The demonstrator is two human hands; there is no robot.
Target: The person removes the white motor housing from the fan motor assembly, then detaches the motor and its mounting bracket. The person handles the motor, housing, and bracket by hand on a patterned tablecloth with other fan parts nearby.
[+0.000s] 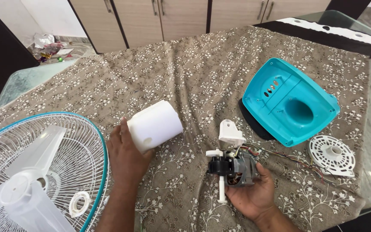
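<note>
Motor assembly (232,168) sits in the right hand (254,195), at 5 o'clock in the head view. Palm is up beneath it, fingers curled round the grey body: grip is closed on the motor. It looks dense for its size, with copper windings and a metal core showing, so likely heavy and rigid. White plastic shaft (222,189) juts down toward 6 o'clock; the thin white bracket (231,133) on top looks the more breakable part. Best hold is judged to be the solid body, not the shaft, bracket or loose wires (288,157) trailing toward 3 o'clock.

Left hand (127,157) rests at the centre, fingers wrapped on the near end of a white cylindrical housing (155,124). Grip is clasped on it. Housing is smooth moulded plastic, hollow-looking, probably light and a little slippery; it lies on its side, open end toward the hand, though that end is partly hidden.

Turquoise plastic cover (290,101) lies at 2 o'clock, inner face up, glossy, with a round recess and small slots. White vented disc (331,155) lies at 3 o'clock, near the wires. Wire fan guard (44,169) with translucent blades fills 8 o'clock, a white ring nut (79,204) resting on it.

Surface (202,73) is covered in brown floral cloth, soft and matte, which should keep parts from sliding.
</note>
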